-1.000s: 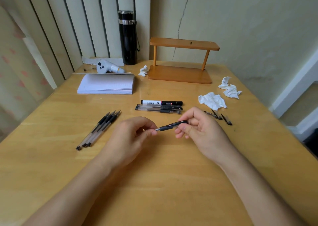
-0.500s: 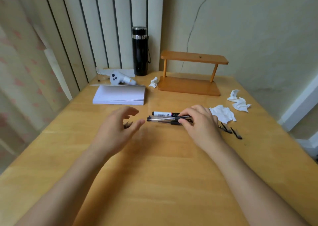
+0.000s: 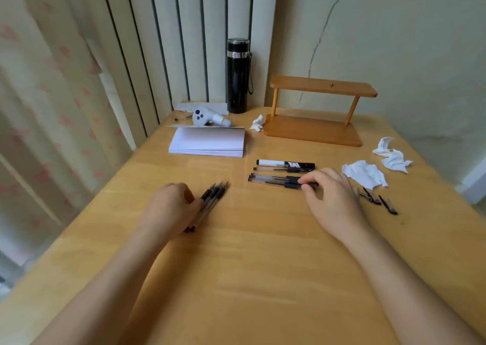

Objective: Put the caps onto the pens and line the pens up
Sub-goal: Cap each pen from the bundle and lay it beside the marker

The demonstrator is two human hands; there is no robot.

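Since half a second ago, our left hand (image 3: pixel 171 208) has dropped from hovering open above the desk (image 3: pixel 249 266) onto the bundle of uncapped pens (image 3: pixel 210 200), while our right hand (image 3: pixel 328 195) has stayed at the row of capped pens (image 3: pixel 276 179). The right fingertips (image 3: pixel 306 184) rest on the nearest pen of that row, just in front of the marker (image 3: pixel 285 164); the grip looks half closed on its capped end, though we cannot tell whether it is pinching or only nudging. The left fingers curl over the bundle, which lies slanted with its tips pointing away; how tightly that grip closes is hidden behind the hand. Loose caps (image 3: pixel 378 200) lie to the right of our right hand, below the tissues (image 3: pixel 365 174). We judge that one pen has just been added to the row and the next is being fetched. The next move calls for separating a single pen from the bundle, freeing the right hand, and picking one cap from the right so both meet in the middle.
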